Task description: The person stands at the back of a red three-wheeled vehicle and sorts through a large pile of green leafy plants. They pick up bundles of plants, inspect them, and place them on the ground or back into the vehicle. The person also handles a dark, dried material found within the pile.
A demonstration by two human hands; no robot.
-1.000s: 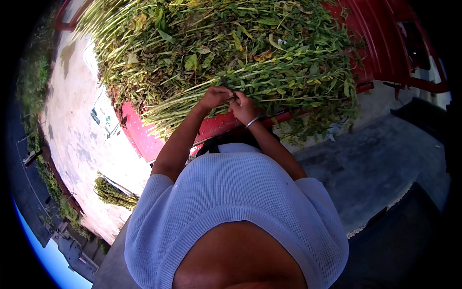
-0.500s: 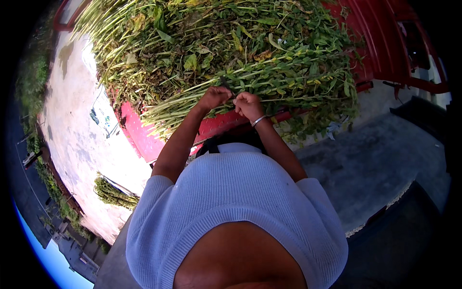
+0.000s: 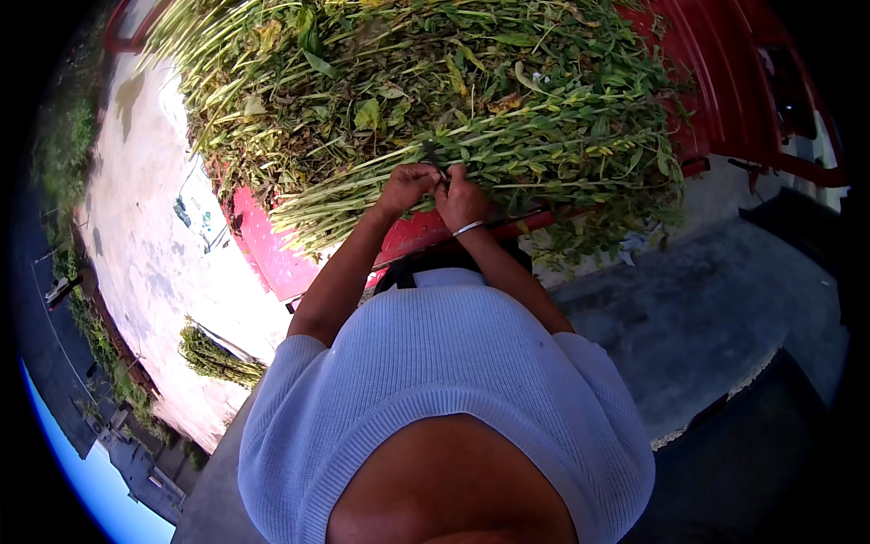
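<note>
A bundle of cut green leafy stalks (image 3: 535, 143) lies along the near edge of a red metal truck bed, bare stem ends to the left and leafy tops to the right. My left hand (image 3: 408, 188) is closed at the near side of this bundle, thumb and fingers pinching a thin dark strip (image 3: 430, 148) that runs over the stalks. Right beside it, my right hand (image 3: 461, 201) is closed too, its fingertips meeting the left hand's at the strip. How the strip passes between the fingers is too small to make out. A pale bracelet (image 3: 468, 228) circles my right wrist.
Behind the bundle, a thick heap of stalks and drying leaves (image 3: 362, 91) covers the red truck bed (image 3: 257, 238). Red metal panels (image 3: 702, 63) rise at the right. Another stalk bundle (image 3: 216, 355) lies on the pale concrete at the lower left. Dark flat objects border the right side.
My right hand has turned and shifted slightly left, its fingers now pointing up against the left hand's. The left hand stays pinched on the strip. The view has shifted a little.
</note>
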